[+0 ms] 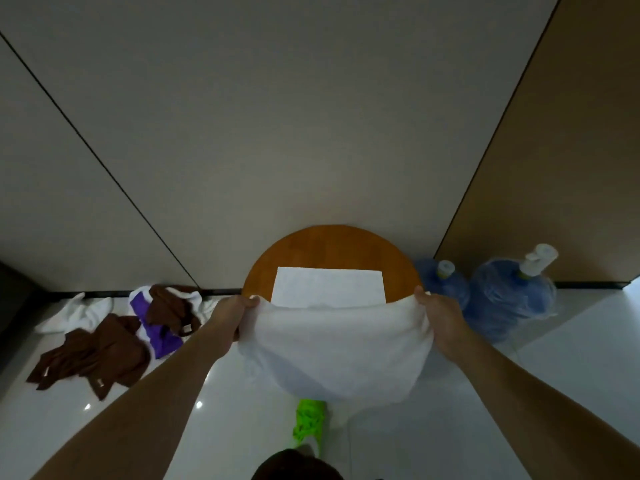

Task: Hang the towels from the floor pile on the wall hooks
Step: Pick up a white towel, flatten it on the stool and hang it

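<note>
No wall hooks show here, so you risk folding the white towel (332, 348) onto the desk (311, 247) instead of hanging it. Your left hand (235, 311) and right hand (438, 315) each pinch a top corner; the towel sags between them over the desk's near edge. The floor pile (114, 337) waits left.

Round table (294, 251) blocked wall ahead; water jugs (512, 299) crowded right; towel pile (114, 341) left; floor (450, 427) between stayed open.
</note>
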